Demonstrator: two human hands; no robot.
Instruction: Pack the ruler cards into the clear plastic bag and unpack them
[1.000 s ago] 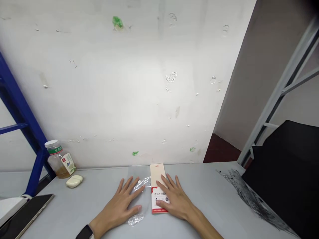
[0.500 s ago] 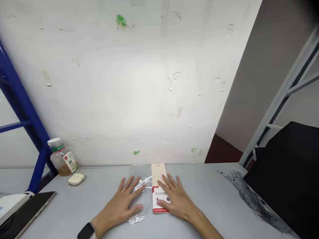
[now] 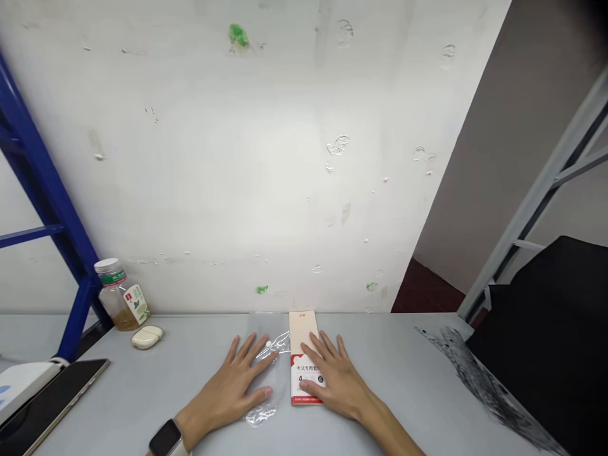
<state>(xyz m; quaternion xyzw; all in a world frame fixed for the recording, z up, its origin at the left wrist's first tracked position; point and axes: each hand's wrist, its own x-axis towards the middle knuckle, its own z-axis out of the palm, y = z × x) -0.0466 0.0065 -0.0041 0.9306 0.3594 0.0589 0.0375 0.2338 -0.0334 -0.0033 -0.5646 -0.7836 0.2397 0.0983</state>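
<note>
My left hand (image 3: pixel 242 383) lies flat with spread fingers on a clear plastic pouch (image 3: pixel 281 373) that has a white snap button. Next to the pouch's right side is a slim cream, red and white paper packet (image 3: pixel 300 329) printed with Chinese characters and the number 4. My right hand (image 3: pixel 335 378) rests palm down over the packet's right part, fingers apart, hiding some of its print. Neither hand grips anything. A watch (image 3: pixel 165 437) with a dark screen is on my left wrist.
On the grey desk (image 3: pixel 199 342) at the left stand a plastic jar (image 3: pixel 120 297) and a cream oval case (image 3: pixel 147 337). A dark phone (image 3: pixel 57 396) lies beside a white device (image 3: pixel 23 383). A black chair (image 3: pixel 546 342) is at the right, behind it a metal frame.
The camera view has shifted slightly. Both hands, the pouch and the packet keep their places on the desk.
</note>
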